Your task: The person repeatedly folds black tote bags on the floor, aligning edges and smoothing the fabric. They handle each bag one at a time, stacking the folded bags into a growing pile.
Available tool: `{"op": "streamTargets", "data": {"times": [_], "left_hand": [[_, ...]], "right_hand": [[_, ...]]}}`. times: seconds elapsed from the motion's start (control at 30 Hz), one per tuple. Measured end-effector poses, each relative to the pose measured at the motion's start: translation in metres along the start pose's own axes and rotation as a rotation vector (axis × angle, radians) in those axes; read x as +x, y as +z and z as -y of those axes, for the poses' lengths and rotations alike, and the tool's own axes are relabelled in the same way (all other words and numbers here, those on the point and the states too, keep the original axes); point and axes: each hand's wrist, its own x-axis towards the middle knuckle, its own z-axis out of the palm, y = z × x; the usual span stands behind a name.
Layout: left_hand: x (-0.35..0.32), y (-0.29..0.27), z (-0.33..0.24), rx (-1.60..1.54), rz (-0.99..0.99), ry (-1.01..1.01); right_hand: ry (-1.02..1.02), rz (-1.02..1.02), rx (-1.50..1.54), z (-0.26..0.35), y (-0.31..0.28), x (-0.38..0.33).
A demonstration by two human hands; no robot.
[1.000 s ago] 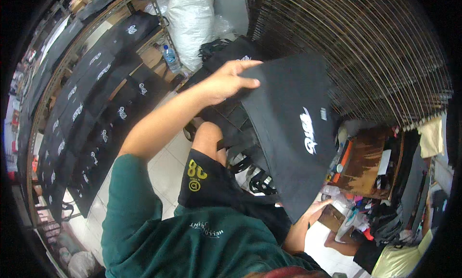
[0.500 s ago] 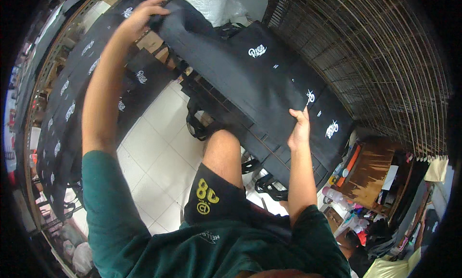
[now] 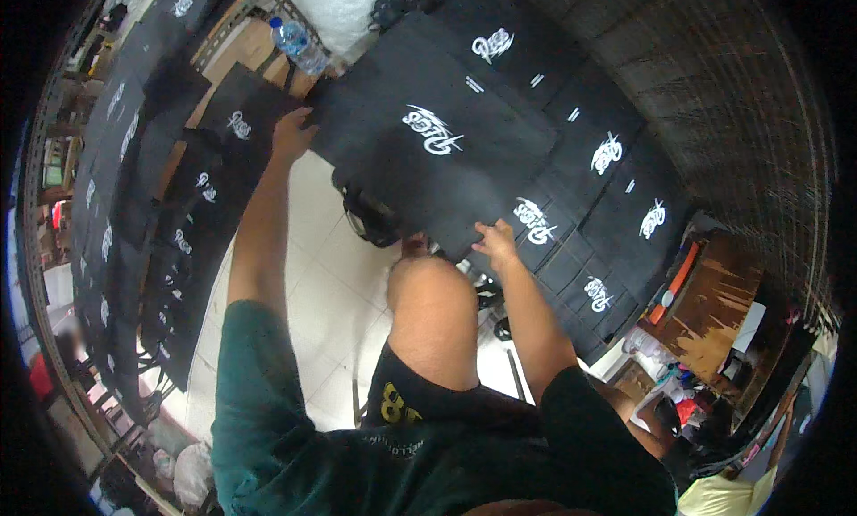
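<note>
I hold a flat black fabric bag (image 3: 428,150) with a white printed logo, stretched out above my knee. My left hand (image 3: 292,134) grips its far left corner. My right hand (image 3: 496,242) pinches its near right edge. The bag lies partly over a row of several identical black bags (image 3: 616,186) that overlap each other to the right. More black bags (image 3: 178,212) lie in overlapping rows on the left. My bent knee (image 3: 433,293) sits just below the held bag.
A plastic water bottle (image 3: 297,45) stands beyond my left hand. White tiled floor (image 3: 312,275) shows between the bag rows. A brown cardboard sheet (image 3: 710,306) and small bottles lie at the right. A large white sack (image 3: 344,3) stands at the top.
The view has tilted down. My left hand has dropped from high up to the bag's left corner, and the bag has come down flatter onto the row at the right.
</note>
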Motion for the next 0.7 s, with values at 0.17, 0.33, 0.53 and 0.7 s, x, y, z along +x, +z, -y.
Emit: {"op": "streamTargets", "data": {"times": [0.17,0.33,0.53,0.7], "left_hand": [[0.001,0.045,0.020,-0.001,-0.005,-0.045],[0.011,0.059,0.028,0.016,-0.041,-0.100],[0.022,0.078,0.058,0.010,-0.096,-0.027],[0.020,0.082,0.063,-0.049,-0.108,-0.024]], "right_hand": [[0.097,-0.009,-0.027,-0.016,-0.002,0.018],[0.071,-0.086,-0.058,-0.019,0.006,0.026],[0.029,-0.139,-0.073,-0.017,0.007,0.037],[0.059,-0.136,-0.062,-0.014,0.004,0.036]]}}
